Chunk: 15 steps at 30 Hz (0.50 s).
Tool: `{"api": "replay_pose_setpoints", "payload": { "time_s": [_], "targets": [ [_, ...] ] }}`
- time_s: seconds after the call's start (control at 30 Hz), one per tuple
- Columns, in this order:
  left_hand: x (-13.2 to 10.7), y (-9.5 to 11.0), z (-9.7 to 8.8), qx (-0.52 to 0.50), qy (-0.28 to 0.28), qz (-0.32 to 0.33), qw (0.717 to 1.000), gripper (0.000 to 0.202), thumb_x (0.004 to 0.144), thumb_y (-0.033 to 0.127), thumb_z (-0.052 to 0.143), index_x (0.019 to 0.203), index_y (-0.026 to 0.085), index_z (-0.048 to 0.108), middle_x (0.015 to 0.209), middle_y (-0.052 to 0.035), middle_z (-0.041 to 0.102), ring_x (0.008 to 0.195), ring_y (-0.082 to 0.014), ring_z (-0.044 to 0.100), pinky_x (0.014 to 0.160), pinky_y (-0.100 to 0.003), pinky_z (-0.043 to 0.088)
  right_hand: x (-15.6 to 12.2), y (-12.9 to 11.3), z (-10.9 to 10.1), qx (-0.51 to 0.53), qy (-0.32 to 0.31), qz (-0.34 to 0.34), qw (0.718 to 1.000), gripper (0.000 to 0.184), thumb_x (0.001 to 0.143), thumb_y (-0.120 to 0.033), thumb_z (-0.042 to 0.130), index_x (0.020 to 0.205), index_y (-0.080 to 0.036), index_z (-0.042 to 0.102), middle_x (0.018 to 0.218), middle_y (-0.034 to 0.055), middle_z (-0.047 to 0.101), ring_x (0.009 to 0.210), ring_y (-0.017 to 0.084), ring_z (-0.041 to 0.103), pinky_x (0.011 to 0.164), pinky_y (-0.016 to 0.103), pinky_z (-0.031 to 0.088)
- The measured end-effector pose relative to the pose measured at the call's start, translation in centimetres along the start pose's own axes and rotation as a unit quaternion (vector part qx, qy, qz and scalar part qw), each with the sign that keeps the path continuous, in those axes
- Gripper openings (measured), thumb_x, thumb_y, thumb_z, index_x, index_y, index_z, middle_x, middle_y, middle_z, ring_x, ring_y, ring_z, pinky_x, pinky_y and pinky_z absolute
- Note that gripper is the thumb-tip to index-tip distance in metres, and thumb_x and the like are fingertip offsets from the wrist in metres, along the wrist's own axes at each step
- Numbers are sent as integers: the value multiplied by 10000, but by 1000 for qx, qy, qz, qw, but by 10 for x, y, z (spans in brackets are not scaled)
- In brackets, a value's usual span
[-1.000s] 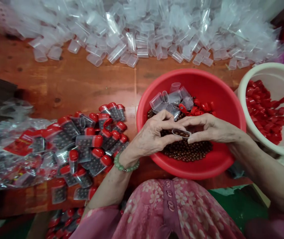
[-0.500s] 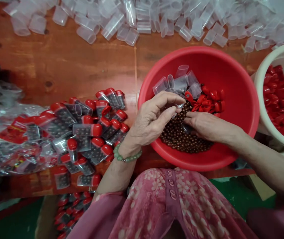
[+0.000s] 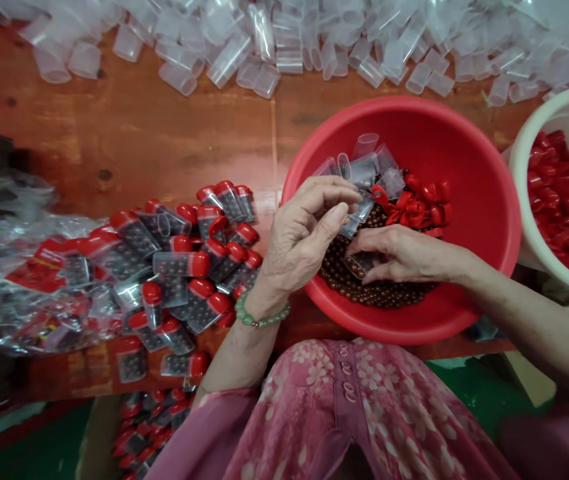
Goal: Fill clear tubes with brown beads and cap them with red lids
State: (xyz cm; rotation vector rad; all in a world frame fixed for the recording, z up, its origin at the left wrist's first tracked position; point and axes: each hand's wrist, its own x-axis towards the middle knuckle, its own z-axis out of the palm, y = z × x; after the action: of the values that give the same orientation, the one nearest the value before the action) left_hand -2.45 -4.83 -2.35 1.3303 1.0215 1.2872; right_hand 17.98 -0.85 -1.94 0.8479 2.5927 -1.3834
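Observation:
A red plastic basin holds a heap of small brown beads, several empty clear vials and loose red caps. My right hand is closed round a clear vial that lies in the beads with some beads inside it. Just left of it, my left hand hovers over the basin's rim, thumb and fingers curled toward a clear vial at their tips. A green bead bracelet circles my left wrist.
Filled, red-capped vials are piled on the wooden table to the left, next to crumpled clear bags. Empty clear vials spread along the far edge. A white basin with red caps stands at the right. A box of capped vials sits below.
A second ago both hands held one vial level above the beads. The right hand has since pushed it down into the beads, and the left hand let go and moved toward the empty vials.

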Motion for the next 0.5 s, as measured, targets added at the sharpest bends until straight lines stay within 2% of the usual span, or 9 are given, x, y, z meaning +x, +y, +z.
{"api": "replay_pose_setpoints", "payload": {
  "time_s": [0.13,0.27,0.33,0.43,0.5],
  "targets": [
    [2,-2,0,-9,-3,5,1000,164,970,314,603,998,214,729,1145,-65,667,1065,-177,661,956,-343,570,-8,-7,-9,134,31,-6,990,363,815,-333,793,1127,-177,691,915,0,648,675,105,543,642,241,444],
    [3,2,-3,0,-34,1,999,181,957,346,620,1018,216,731,1165,-79,674,1136,-197,641,1027,-369,540,-12,-7,-11,200,32,-12,979,389,805,-362,788,1136,-171,709,868,-15,625,662,102,525,637,244,440],
    [3,6,-7,-32,-113,-3,993,218,928,383,662,1064,233,741,1251,-91,662,1220,-231,622,1073,-404,517,-13,-6,-13,213,45,-18,976,407,793,-385,799,1131,-171,722,846,-16,638,714,122,554,690,260,456],
    [2,9,-13,-68,-246,-28,967,367,823,419,782,1155,269,743,1429,-106,584,1352,-305,562,1137,-468,475,-15,-5,-16,220,78,-44,971,381,773,-400,815,1066,-166,744,839,-18,652,783,142,579,742,265,464],
    [2,9,-14,-49,-275,-30,960,471,756,371,848,1204,287,731,1481,-108,548,1410,-323,515,1181,-490,429,-17,-6,-18,212,81,-64,972,335,780,-377,807,1032,-163,753,828,-24,650,775,136,577,730,254,462]
  ]
}}
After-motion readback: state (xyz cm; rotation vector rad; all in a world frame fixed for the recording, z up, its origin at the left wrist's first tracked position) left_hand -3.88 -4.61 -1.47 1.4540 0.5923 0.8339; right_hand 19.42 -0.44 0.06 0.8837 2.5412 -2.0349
